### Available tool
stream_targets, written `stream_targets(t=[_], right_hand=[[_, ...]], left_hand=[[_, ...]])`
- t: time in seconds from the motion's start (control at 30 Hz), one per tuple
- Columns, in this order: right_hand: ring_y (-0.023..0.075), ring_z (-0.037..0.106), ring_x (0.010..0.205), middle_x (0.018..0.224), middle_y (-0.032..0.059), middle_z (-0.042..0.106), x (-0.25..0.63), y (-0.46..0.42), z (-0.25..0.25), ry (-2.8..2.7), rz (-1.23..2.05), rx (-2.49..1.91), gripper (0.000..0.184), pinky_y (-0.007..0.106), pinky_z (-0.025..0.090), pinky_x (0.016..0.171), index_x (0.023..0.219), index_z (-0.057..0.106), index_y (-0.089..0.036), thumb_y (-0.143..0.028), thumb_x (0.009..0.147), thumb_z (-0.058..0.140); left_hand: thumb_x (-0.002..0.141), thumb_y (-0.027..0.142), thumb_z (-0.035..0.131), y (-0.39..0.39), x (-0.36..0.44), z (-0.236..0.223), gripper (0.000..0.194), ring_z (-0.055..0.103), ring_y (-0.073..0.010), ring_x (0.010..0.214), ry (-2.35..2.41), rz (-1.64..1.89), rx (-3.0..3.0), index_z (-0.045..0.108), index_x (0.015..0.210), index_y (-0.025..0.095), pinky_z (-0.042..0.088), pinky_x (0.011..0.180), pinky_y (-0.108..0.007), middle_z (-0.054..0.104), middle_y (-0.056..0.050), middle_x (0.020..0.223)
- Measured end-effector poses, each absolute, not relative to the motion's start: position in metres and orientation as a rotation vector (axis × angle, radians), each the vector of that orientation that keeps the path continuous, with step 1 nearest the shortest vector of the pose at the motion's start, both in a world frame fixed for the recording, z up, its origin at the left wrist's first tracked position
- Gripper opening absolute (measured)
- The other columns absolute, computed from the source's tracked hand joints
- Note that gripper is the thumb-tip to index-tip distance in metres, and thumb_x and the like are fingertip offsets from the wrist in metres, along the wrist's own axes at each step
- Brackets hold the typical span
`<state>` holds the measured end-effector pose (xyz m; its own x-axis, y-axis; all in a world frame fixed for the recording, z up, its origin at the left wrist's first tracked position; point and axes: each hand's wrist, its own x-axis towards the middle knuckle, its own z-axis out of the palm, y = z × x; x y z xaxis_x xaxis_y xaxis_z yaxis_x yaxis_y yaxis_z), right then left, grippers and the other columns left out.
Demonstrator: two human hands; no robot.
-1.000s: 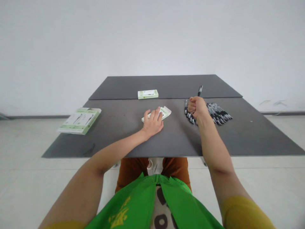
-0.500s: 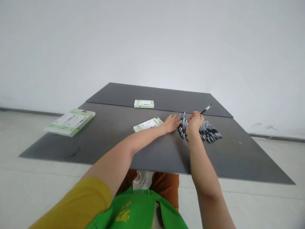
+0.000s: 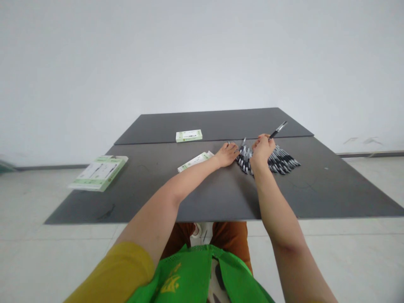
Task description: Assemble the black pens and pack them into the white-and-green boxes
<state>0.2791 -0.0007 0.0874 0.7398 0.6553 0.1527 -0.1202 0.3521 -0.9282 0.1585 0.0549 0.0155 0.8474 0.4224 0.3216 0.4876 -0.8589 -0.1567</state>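
Note:
Many black-and-clear pens (image 3: 282, 160) lie in a loose fanned row on the dark grey table (image 3: 202, 193). My right hand (image 3: 264, 150) is over the middle of the row, fingers closed around one pen (image 3: 278, 129). That pen points up and to the right, its lower part hidden by the hand. At the row's left end, my left hand (image 3: 227, 155) rests low with its fingers bent and a little apart, touching or very near the pens. Its fingertips are partly hidden. Just left of it lies a white-and-green pen box (image 3: 194, 161), partly covered by my left forearm.
Another small white-and-green box (image 3: 188, 135) lies farther back, near the seam between the table's panels. A larger white-and-green box (image 3: 99, 173) sits at the left edge, overhanging it. Behind the table rises a white wall (image 3: 202, 54).
The view has tilted, shifting the table and boxes in the picture. My right hand still holds the pen, and my left hand stays beside the row with little visible movement.

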Motion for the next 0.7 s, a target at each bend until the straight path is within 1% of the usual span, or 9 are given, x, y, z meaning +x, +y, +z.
stream_targets(t=[0.07,0.17,0.27,0.37,0.43,0.5,0.53,0.6,0.7], right_hand=[[0.0084,0.021,0.042,0.054,-0.0096,0.019,0.282,0.003,0.083,-0.580,0.529,-1.130,0.012,0.021,0.019,0.041,0.075,0.032,-0.025,-0.034,0.077,0.040],[0.0095,0.021,0.042,0.054,-0.0095,0.018,0.285,0.008,0.078,-0.583,0.527,-1.141,0.013,0.022,0.020,0.043,0.075,0.031,-0.026,-0.034,0.075,0.040],[0.0105,0.025,0.042,0.053,-0.0088,0.021,0.286,0.009,0.075,-0.555,0.512,-1.124,0.009,0.023,0.023,0.043,0.075,0.033,-0.026,-0.030,0.075,0.040],[0.0110,0.034,0.043,0.053,-0.0078,0.030,0.285,0.007,0.073,-0.560,0.481,-1.086,0.003,0.022,0.033,0.045,0.077,0.039,-0.025,-0.028,0.076,0.039],[0.0116,0.047,0.048,0.056,-0.0061,0.041,0.284,0.006,0.072,-0.614,0.452,-1.064,0.010,0.022,0.040,0.052,0.080,0.045,-0.024,-0.031,0.078,0.039],[0.0129,0.059,0.061,0.063,-0.0028,0.052,0.283,0.006,0.071,-0.711,0.424,-1.061,0.018,0.024,0.046,0.062,0.085,0.051,-0.022,-0.035,0.080,0.040],[0.0139,0.062,0.069,0.069,-0.0006,0.057,0.283,0.005,0.070,-0.771,0.418,-1.079,0.021,0.025,0.048,0.068,0.087,0.054,-0.021,-0.036,0.080,0.041],[0.0162,0.064,0.085,0.083,0.0035,0.064,0.281,0.003,0.068,-0.927,0.432,-1.152,0.025,0.028,0.048,0.077,0.090,0.060,-0.020,-0.035,0.079,0.043],[0.0194,0.061,0.096,0.093,0.0057,0.067,0.271,-0.002,0.067,-1.193,0.484,-1.292,0.028,0.031,0.046,0.085,0.093,0.064,-0.019,-0.032,0.078,0.045]], left_hand=[[0.096,0.016,0.035,0.054,0.157,0.019,0.035,0.047,-0.0277,0.123,-0.620,-0.360,-2.802,0.065,0.113,0.014,0.033,0.099,-0.044,0.062,-0.017,0.121],[0.097,0.018,0.034,0.051,0.156,0.023,0.035,0.049,-0.0280,0.118,-0.568,-0.302,-2.792,0.067,0.108,0.013,0.034,0.095,-0.045,0.066,-0.017,0.111],[0.097,0.016,0.032,0.047,0.152,0.025,0.036,0.049,-0.0289,0.114,-0.573,-0.293,-2.761,0.067,0.103,0.013,0.034,0.093,-0.045,0.067,-0.017,0.102],[0.097,0.013,0.027,0.044,0.146,0.026,0.041,0.050,-0.0281,0.113,-0.589,-0.333,-2.735,0.068,0.099,0.014,0.033,0.096,-0.045,0.067,-0.016,0.099],[0.097,0.015,0.028,0.041,0.140,0.028,0.040,0.052,-0.0267,0.111,-0.677,-0.420,-2.730,0.068,0.098,0.015,0.032,0.098,-0.045,0.067,-0.016,0.099],[0.097,0.021,0.034,0.039,0.135,0.033,0.034,0.054,-0.0261,0.109,-0.879,-0.616,-2.697,0.068,0.097,0.016,0.032,0.099,-0.045,0.067,-0.014,0.100],[0.096,0.026,0.038,0.038,0.133,0.037,0.031,0.055,-0.0259,0.107,-1.006,-0.761,-2.661,0.067,0.097,0.016,0.033,0.099,-0.045,0.068,-0.013,0.099],[0.094,0.032,0.045,0.039,0.130,0.048,0.026,0.058,-0.0235,0.101,-1.239,-1.096,-2.605,0.066,0.094,0.017,0.037,0.095,-0.042,0.069,-0.010,0.096],[0.091,0.038,0.050,0.042,0.128,0.067,0.024,0.061,-0.0159,0.081,-1.448,-1.617,-2.662,0.064,0.090,0.018,0.044,0.080,-0.031,0.068,-0.004,0.086]])
